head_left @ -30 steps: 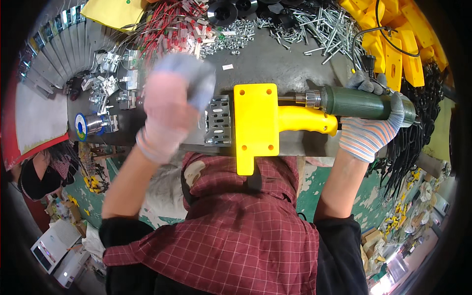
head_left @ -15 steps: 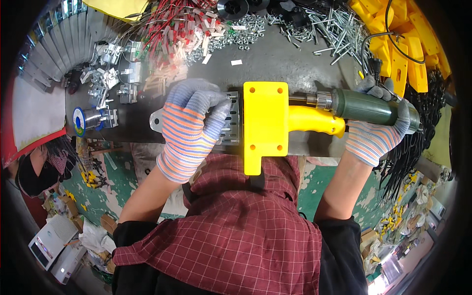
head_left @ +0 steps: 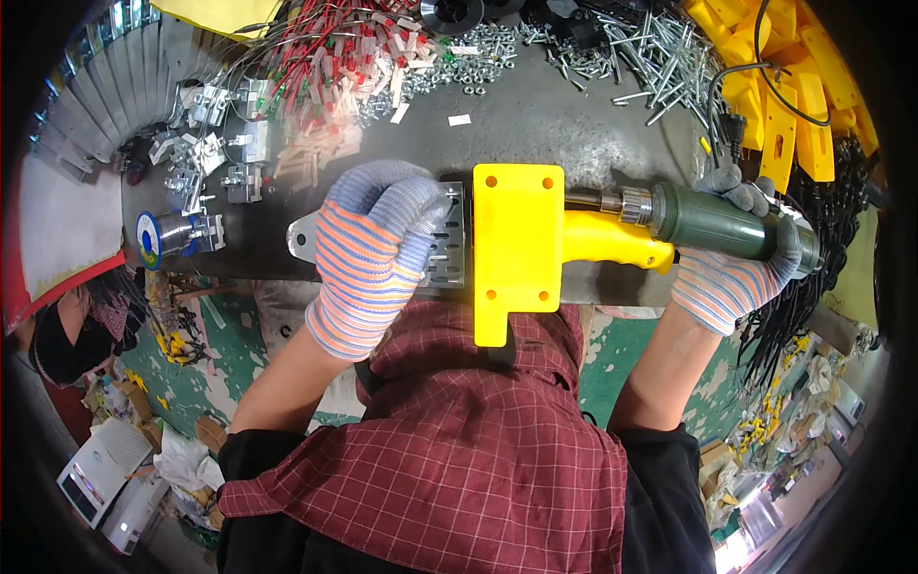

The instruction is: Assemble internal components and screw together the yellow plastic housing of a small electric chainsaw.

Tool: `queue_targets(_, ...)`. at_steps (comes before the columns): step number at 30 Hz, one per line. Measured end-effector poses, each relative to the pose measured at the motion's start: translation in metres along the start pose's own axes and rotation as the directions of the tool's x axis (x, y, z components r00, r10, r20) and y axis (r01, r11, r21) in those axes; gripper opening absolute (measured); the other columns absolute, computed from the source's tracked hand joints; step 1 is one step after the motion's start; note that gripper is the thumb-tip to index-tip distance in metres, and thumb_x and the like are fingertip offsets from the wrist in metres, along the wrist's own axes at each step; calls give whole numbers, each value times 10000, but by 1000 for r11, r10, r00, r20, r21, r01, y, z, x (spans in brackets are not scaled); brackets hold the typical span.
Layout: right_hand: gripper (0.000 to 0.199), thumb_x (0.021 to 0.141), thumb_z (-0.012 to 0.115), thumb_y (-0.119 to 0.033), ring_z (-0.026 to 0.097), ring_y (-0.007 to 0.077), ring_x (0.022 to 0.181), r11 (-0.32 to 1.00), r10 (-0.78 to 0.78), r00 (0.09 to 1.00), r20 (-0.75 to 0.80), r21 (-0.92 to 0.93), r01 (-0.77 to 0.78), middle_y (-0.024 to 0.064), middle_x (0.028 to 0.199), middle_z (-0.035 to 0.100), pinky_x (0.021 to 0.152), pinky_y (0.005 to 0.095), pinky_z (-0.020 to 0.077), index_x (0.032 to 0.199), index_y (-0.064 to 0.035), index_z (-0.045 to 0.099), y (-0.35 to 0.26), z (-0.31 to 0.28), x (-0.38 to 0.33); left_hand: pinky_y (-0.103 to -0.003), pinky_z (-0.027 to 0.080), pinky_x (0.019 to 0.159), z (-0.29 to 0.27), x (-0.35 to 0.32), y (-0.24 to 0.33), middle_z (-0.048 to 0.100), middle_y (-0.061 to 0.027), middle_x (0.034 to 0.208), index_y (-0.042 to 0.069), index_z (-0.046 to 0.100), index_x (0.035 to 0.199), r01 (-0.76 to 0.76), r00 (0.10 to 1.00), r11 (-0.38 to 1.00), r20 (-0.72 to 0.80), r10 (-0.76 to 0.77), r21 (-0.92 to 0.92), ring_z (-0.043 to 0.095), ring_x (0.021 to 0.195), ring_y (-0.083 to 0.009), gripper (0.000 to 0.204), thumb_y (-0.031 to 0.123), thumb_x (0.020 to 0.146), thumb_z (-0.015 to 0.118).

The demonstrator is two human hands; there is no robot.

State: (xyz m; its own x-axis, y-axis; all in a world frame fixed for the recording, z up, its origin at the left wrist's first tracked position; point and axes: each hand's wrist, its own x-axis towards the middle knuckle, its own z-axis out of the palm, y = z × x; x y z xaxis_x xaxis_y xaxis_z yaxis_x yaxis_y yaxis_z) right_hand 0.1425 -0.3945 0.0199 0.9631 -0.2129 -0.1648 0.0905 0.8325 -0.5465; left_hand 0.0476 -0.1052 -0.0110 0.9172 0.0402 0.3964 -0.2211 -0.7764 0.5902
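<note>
In a striped knit glove, my left hand [head_left: 368, 253] is closed over a slotted metal plate [head_left: 446, 251], which shows a holed tab on its far side. Against the plate's right end sits a yellow plastic housing [head_left: 517, 239] with corner holes and a yellow handle [head_left: 617, 241] pointing right. My gloved right hand [head_left: 732, 273] wraps round a dark green electric screwdriver [head_left: 715, 222]. Its shaft lies along the handle's far side, pointing left at the housing; the bit's tip is hidden or too small to make out.
Along the bench [head_left: 574, 134] lie red wires [head_left: 316, 48], loose nuts [head_left: 483, 57], long screws [head_left: 660, 62] and yellow plastic parts [head_left: 808, 105]. Metal clamps [head_left: 244, 182] and a solder wire spool [head_left: 163, 237] are at the left. Black cords [head_left: 832, 239] hang at the right.
The yellow housing has shifted slightly toward me. The screwdriver's front end has dropped a little nearer me with it. Both hands keep their grips.
</note>
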Motion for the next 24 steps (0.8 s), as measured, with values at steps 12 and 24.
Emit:
queue_targets(12,468,720,731,-197,558,196,731,999,-41,999,13,26,40,62,783,561,790,350,483,1085,26,543,2,-1,-3,-423,507,729,1,-5,-1,644,-121,916,69,663,923,16,999,998,-30,-18,-60,626,832,-328,208,38,739,754)
queue_targets(24,500,729,732,-236,592,219,729,1000,-7,998,58,-10,8,72,774,607,916,419,458,1124,15,558,1,-3,-1,-407,527,742,-3,6,-4,664,-147,918,53,674,953,-62,996,998,69,63,-22,645,844,-356,205,25,751,691)
